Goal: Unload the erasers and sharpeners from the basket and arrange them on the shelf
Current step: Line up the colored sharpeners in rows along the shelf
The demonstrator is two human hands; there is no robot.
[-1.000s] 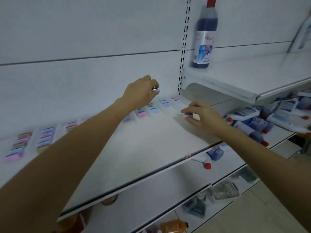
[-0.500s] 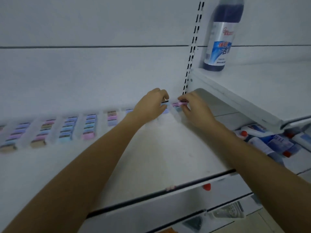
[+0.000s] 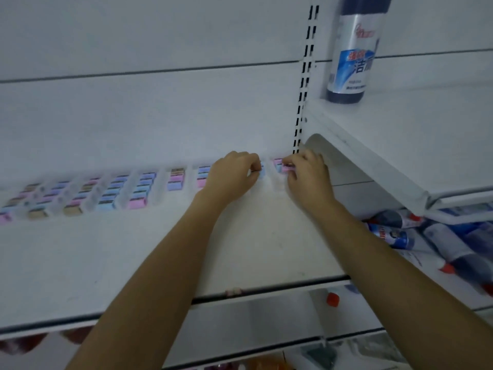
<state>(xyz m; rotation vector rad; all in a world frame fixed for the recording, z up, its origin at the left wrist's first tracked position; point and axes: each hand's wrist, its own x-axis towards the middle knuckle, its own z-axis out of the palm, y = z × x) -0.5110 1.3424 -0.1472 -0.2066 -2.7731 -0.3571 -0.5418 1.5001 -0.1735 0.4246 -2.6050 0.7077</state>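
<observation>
1. Shelf (image 3: 160, 249): white. Erasers (image 3: 138, 193) sit in short columns along its back edge, each column running from the back wall toward the front edge. Each block's long axis lies parallel to the back edge. Colours are pink, blue, purple and tan; finer detail is blurred.
2. Left hand (image 3: 232, 177): at the back edge, right of mid-shelf. Fingers are curled, with thumb and forefinger tips pinching a small piece (image 3: 255, 170). It is too blurred to tell its kind or heading.
3. Right hand (image 3: 306, 180): at the back right corner, just beside the slotted upright (image 3: 304, 76). Fingers are curled, with thumb and fingertips pinching a pink eraser (image 3: 287, 169). Its long axis lies along the back edge, at the front end of the last column. Contact with the shelf: cannot tell.
4. The hands are near each other but apart, with one eraser column between them.
5. Right side: a dark blue bottle (image 3: 352, 57) stands upright on the upper shelf (image 3: 400, 145). More bottles (image 3: 394, 231) lie on their sides on the shelf below.
</observation>
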